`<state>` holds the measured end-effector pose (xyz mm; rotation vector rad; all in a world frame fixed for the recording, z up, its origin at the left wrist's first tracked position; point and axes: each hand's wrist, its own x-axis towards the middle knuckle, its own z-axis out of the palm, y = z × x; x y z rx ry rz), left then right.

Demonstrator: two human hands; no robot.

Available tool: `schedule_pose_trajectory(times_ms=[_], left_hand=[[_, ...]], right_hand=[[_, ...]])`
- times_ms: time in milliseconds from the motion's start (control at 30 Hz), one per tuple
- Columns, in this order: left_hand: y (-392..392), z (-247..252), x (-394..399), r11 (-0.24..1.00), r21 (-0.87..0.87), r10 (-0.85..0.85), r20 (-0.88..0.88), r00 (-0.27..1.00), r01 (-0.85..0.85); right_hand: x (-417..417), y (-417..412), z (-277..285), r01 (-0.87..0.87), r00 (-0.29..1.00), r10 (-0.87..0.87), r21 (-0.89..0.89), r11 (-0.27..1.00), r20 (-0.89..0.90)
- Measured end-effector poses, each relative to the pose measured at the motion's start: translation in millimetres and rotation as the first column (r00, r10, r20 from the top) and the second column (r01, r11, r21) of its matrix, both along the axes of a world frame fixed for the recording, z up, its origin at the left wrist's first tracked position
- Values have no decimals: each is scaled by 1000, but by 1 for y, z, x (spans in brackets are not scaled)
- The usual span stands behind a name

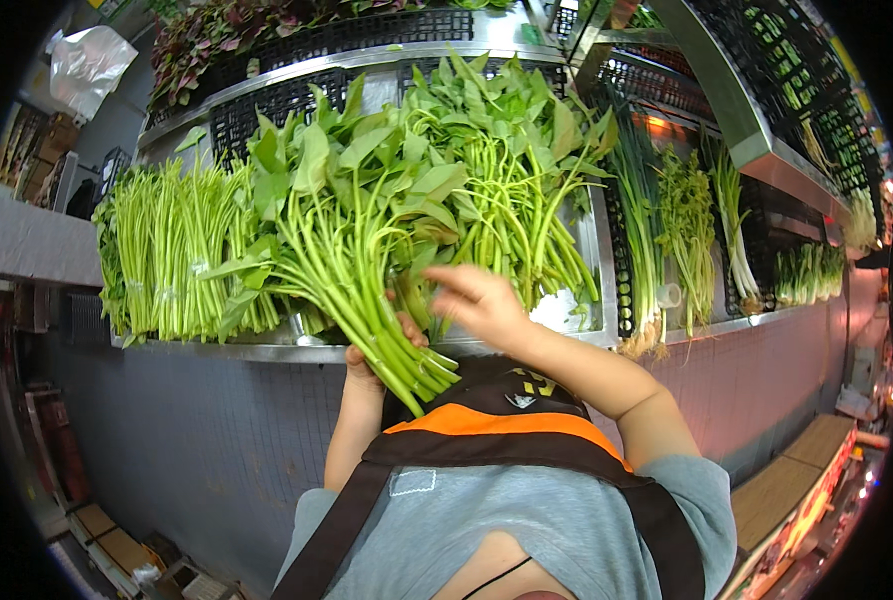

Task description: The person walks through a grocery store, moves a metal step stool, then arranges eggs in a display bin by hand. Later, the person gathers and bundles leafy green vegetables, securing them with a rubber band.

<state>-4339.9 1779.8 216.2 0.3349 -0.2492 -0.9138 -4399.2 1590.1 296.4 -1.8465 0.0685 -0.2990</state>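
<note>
A leafy bunch of water spinach (349, 285) is gripped near its cut stem ends by my left hand (412, 330). The stems hide most of that hand; its thumb and some fingertips show on either side. To the right of the bunch, my right hand (484, 304) is blurred, its fingers apart with nothing seen in them. Behind it, a larger loose pile of the same greens (521, 180) lies on the metal display shelf. Several bunches of green stalks (168, 255) are lined up on the left, some with bands around them.
A metal rim (244, 351) runs along the shelf's front edge. Scallions (641, 225), celery-like greens (688, 232) and leeks (733, 225) lie on the right. Purple-green amaranth (206, 45) fills the upper tier. A clear plastic bag (90, 67) hangs at upper left. A metal overhead shelf (761, 127) juts out at upper right.
</note>
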Motion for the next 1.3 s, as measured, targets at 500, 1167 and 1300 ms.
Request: schedule_pose_trajectory(times_ms=[500,1167,1300], left_hand=[[-3,1,1,1000,22,-23,42,999,22],[-2,2,-2,994,106,1,15,1000,-3],[-2,2,-1,997,79,-4,8,1000,3]], right_hand=[[-4,-149,-108,785,613,-784,194,588,-103],[-20,-126,-1,539,789,-614,479,693,2],[-11,-107,28,530,746,-643,430,731,174]])
